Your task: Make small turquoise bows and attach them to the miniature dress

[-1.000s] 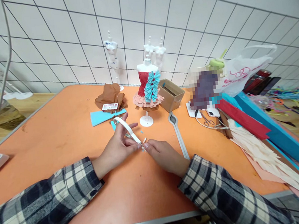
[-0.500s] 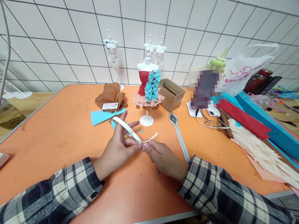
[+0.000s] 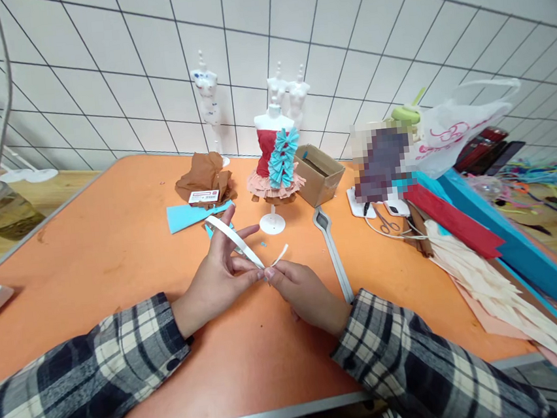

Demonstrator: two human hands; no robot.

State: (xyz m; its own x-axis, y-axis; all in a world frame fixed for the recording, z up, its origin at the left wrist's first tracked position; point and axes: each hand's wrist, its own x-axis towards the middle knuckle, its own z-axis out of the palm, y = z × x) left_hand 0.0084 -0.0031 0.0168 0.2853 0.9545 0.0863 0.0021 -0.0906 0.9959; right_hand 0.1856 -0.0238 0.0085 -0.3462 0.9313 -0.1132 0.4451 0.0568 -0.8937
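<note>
A narrow roll of white tape (image 3: pixel 235 238) is tilted in my left hand (image 3: pixel 219 280), with the fingers spread around it. My left thumb and a finger pinch near its lower end. Right beside, my right hand (image 3: pixel 306 292) pinches the tape where a short loose end (image 3: pixel 280 255) sticks up. The two hands' fingertips almost touch over the table. Beyond them a small white mannequin (image 3: pixel 274 121) stands upright, dressed in a red bodice (image 3: pixel 266 151), blue ruffles (image 3: pixel 283 159) and a pink frilled skirt (image 3: pixel 261 183).
Brown crepe paper (image 3: pixel 203 173) and blue paper (image 3: pixel 181 220) lie left of the mannequin. A cardboard box (image 3: pixel 325 181), a grey zipper-like strip (image 3: pixel 335 256) and scissors (image 3: pixel 387 221) are to the right. Cream paper strips (image 3: pixel 466 270) and a blue tray (image 3: pixel 508 239) line the right edge.
The loose tape end now stands up shorter and steeper by my right fingertips. Both hands have otherwise hardly moved; the view has shifted slightly.
</note>
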